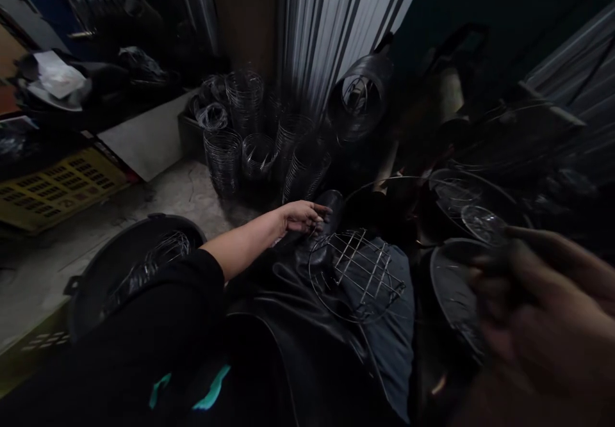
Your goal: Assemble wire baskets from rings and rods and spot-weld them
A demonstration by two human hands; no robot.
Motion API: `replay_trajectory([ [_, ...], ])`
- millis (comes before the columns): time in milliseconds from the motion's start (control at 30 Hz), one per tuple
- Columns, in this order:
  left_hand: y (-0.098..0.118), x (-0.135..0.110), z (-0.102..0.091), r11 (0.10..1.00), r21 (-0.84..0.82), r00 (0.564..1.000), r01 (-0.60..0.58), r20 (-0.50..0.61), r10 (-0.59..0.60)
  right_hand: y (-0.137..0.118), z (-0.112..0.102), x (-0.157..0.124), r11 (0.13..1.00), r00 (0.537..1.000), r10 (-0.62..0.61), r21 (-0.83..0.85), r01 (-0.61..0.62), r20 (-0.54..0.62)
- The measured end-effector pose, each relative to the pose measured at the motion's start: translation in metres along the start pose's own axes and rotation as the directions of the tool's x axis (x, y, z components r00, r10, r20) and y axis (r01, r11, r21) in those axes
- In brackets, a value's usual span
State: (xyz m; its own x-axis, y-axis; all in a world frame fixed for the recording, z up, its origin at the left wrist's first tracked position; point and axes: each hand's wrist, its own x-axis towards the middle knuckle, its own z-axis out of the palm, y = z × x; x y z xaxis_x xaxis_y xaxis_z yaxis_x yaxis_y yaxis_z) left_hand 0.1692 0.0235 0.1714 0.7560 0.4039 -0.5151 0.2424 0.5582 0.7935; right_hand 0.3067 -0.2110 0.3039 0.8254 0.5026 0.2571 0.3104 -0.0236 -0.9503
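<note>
A round wire grill (368, 267) with a crossed grid lies on my lap, over a black apron and a grey-blue trouser leg. Just beyond its upper left edge is my left hand (305, 216), fingers partly stretched to the right with dark, stained tips. I see nothing held in it. My right hand (542, 299) is at the right, smeared by motion, with its fingers pressed together. A small round shiny shape (483, 223) shows by its fingertips; whether the hand holds it I cannot tell.
Several stacks of wire rings (223, 158) stand on the floor ahead. A black basin (137, 267) with wire pieces is at left, near a yellow crate (62, 187). Dark pans (456, 286) sit at right. A coil of wire (358, 97) stands before corrugated metal.
</note>
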Motion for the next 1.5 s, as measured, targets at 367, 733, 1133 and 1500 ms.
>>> replay_trajectory([
  [367, -0.012, 0.034, 0.027, 0.957, 0.26, 0.954, -0.132, -0.228, 0.193, 0.154, -0.018, 0.032, 0.831, 0.945, 0.294, -0.527, -0.179, 0.144],
  [733, -0.013, 0.031, 0.03, 0.887, 0.423, 0.964, -0.185, -0.096, 0.247, 0.17, -0.026, 0.006, 0.878, 0.865, 0.475, -0.14, -0.457, 0.162],
  [1133, -0.014, 0.043, 0.033, 0.834, 0.511, 0.975, -0.207, 0.033, 0.221, 0.161, -0.03, 0.001, 0.87, 0.853, 0.486, -0.021, -0.492, 0.189],
  [1500, -0.009, 0.034, 0.041, 0.793, 0.578, 0.981, -0.194, 0.089, 0.175, 0.161, -0.034, -0.004, 0.839, 0.823, 0.52, 0.043, -0.543, 0.229],
])
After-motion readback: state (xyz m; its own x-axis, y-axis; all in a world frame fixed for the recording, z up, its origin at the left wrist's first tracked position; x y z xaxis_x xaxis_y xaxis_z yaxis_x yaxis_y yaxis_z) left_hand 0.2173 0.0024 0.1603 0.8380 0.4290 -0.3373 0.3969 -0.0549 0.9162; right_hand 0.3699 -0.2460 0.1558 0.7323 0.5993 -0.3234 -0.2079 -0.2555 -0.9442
